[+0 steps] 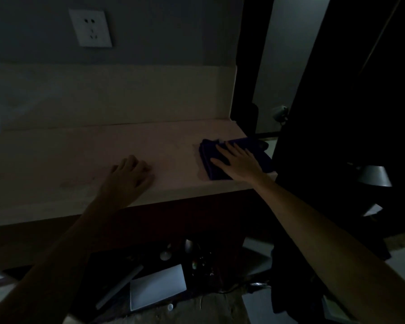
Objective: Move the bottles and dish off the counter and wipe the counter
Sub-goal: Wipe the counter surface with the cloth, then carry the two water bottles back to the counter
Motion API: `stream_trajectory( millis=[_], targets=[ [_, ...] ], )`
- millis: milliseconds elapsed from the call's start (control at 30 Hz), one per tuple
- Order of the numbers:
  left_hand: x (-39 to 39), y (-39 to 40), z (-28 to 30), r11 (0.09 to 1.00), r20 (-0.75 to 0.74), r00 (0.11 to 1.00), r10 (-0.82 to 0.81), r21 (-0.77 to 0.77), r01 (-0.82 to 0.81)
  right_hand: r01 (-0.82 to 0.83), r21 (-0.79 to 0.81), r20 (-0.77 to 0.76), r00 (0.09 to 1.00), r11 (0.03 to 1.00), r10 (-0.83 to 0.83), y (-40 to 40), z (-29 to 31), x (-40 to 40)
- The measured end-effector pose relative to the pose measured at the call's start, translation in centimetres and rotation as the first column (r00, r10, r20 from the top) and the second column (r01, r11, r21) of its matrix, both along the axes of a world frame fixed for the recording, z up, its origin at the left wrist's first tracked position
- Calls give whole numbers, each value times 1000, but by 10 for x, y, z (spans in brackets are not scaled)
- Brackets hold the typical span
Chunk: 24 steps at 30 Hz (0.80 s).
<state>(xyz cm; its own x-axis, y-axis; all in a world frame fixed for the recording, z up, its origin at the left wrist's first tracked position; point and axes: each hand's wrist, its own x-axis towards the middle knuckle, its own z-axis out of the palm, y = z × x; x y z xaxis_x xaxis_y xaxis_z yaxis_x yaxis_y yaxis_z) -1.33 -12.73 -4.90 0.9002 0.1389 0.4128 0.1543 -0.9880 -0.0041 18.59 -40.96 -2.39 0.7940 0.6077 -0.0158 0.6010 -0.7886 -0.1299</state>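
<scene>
Counter [80,155]: pale top, dimly lit, running from the left edge to its right end by a dark doorway.
Cloth [234,157]: dark blue, folded, lying flat at the counter's right end near the front edge.
Right hand [237,161]: palm down on the cloth, fingers spread apart and flat (pressing, not gripping).
Left hand [129,175]: resting on the bare counter, well left of the cloth; fingers curled loosely, holding nothing.
Wall [150,31]: grey, with 1 white socket plate [91,28] above the backsplash.
Bottles and dish: cannot be made out among the dim objects below the counter.
</scene>
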Motion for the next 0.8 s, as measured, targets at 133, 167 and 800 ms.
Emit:
stream_trajectory(
  millis=[133, 167, 800],
  targets=[
    [2, 4, 1, 1000, -14, 1000, 8, -1, -8, 16, 19, 34, 999, 1000, -17, 2, -5, 3],
    [2, 4, 1, 1000, -12, 1000, 8, 16, -7, 21, 25, 36, 999, 999, -22, 2, -5, 3],
    [-331, -199, -259, 97, -549, 725, 416, -766, -635, -125, 165, -868, 452, 978, 204, -50, -327, -293]
  ],
)
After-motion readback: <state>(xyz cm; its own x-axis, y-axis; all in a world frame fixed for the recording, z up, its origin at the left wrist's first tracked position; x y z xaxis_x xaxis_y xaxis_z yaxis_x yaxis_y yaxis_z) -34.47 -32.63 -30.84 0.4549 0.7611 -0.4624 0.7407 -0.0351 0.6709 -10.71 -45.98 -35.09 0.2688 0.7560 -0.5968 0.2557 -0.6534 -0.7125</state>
